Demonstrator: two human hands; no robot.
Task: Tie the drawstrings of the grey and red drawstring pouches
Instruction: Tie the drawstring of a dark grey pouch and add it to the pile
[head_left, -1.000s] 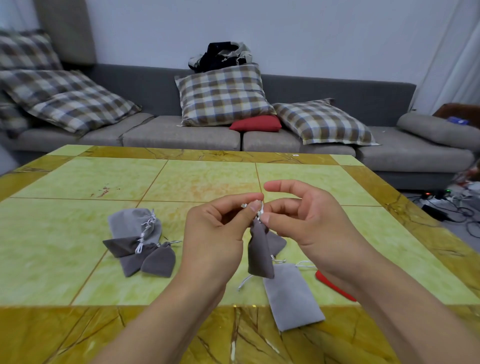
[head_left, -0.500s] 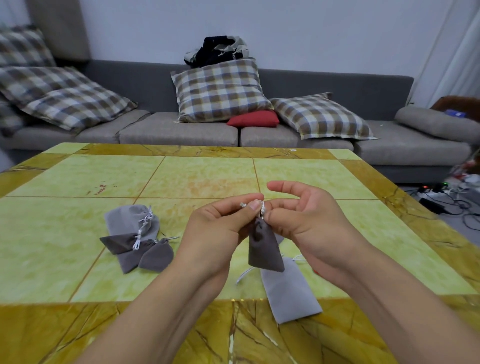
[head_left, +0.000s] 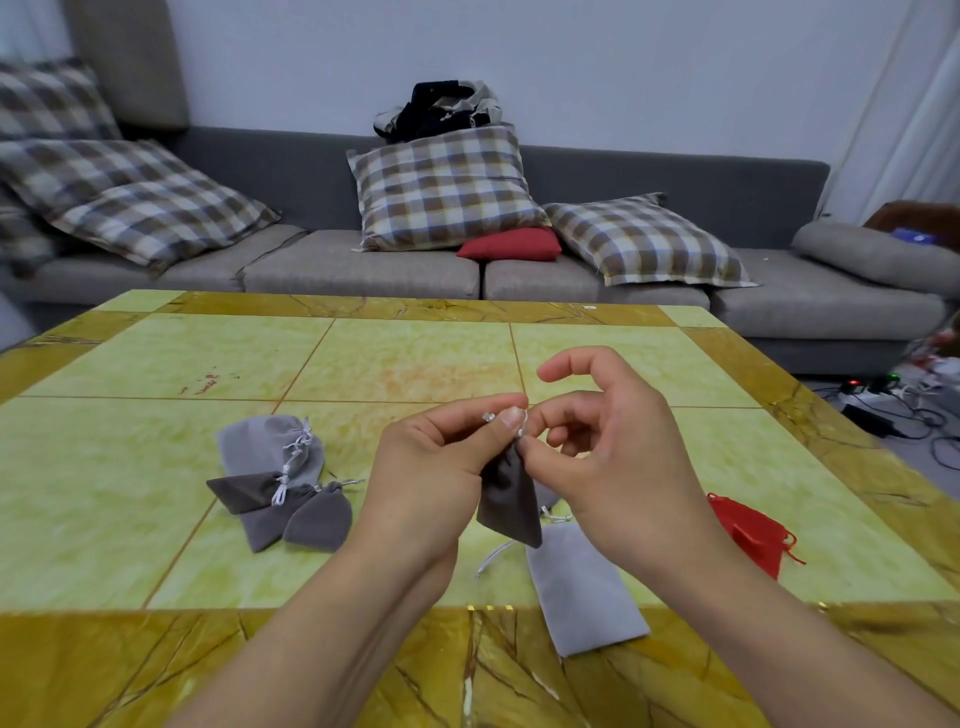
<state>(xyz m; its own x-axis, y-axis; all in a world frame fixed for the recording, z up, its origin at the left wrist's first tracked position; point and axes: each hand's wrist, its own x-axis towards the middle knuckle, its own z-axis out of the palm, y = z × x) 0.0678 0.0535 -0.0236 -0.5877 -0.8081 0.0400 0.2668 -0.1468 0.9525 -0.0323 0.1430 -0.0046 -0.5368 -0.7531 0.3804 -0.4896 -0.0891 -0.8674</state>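
Both hands hold a dark grey pouch (head_left: 508, 501) up over the surface (head_left: 156, 441). The left hand (head_left: 431, 467) and right hand (head_left: 618, 462) each pinch its white string (head_left: 521, 422) in a closed grip. A red pouch (head_left: 748, 530) lies at the right.

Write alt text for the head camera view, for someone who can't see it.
Two bare hands, left hand and right hand, pinch the white drawstring of a small dark grey fabric pouch above a yellow-green tiled table; tied grey pouches lie left.
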